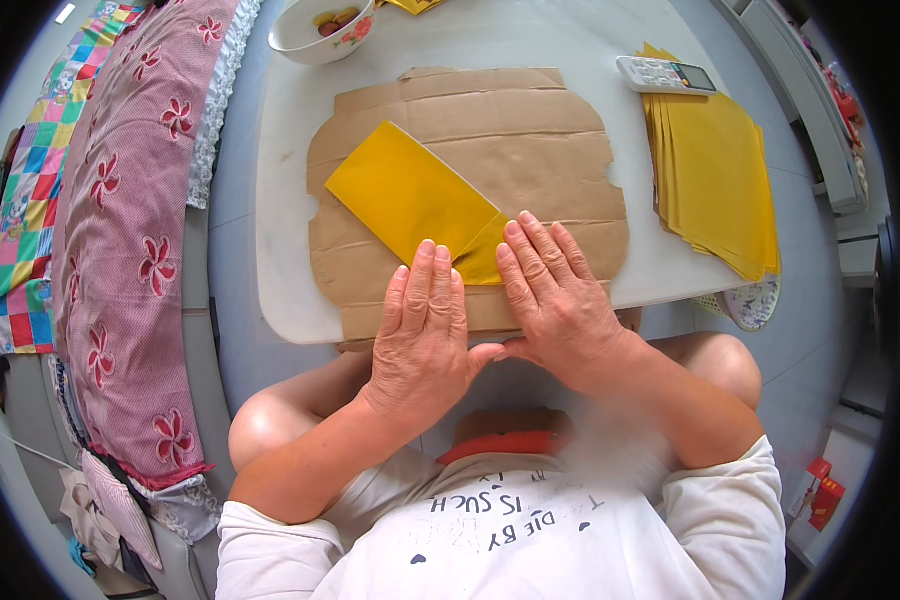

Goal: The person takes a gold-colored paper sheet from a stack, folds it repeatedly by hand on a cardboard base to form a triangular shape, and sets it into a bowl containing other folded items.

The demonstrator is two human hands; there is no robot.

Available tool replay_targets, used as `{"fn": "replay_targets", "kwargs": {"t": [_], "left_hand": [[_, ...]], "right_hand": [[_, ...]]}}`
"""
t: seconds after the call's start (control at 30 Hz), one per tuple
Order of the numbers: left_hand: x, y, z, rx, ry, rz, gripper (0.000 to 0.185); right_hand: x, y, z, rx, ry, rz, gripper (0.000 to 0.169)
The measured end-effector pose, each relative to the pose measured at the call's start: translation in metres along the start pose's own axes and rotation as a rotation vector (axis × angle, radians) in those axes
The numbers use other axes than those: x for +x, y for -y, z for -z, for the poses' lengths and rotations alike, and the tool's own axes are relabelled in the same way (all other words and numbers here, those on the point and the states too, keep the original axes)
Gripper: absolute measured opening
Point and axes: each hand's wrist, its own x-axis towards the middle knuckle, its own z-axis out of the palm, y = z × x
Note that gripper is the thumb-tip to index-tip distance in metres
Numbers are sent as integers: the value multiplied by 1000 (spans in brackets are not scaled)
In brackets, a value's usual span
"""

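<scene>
A folded sheet of gold paper (412, 187) lies at a slant on a flattened piece of brown cardboard (525, 172). Its lower right corner is folded over, with a crease beside it. My left hand (427, 330) lies flat, palm down, fingertips at the paper's lower edge. My right hand (555, 300) is also palm down, its fingertips over the folded corner's right edge. The two thumbs meet just off the table's near edge. Neither hand grips anything. What lies under the palms is hidden.
The white table (292, 300) carries a fanned stack of gold paper (712, 180) at right, with a white remote control (667, 76) on top. A flowered bowl (322, 45) with some small fruit stands at the far left, near more gold paper (416, 4). A patterned pink cloth (135, 247) covers the seat at left.
</scene>
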Motion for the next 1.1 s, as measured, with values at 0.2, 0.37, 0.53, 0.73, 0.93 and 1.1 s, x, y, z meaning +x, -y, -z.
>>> {"fn": "replay_targets", "kwargs": {"t": [0.2,0.37,0.53,0.73,0.93,1.1], "left_hand": [[-5,7,1,43,-27,17,82],[-6,10,2,-78,-72,49,68],[-1,22,5,-360,-219,221,38],[18,21,5,-487,-105,461,21],[24,18,4,-424,-57,493,22],[29,20,9,-473,9,539,20]], "right_hand": [[0,-1,4,-2,15,7,105],[0,-1,4,-14,31,14,104],[0,0,6,-16,77,22,104],[1,2,5,-36,29,5,101],[-2,0,0,-12,47,6,104],[-2,0,1,-8,46,2,104]]}}
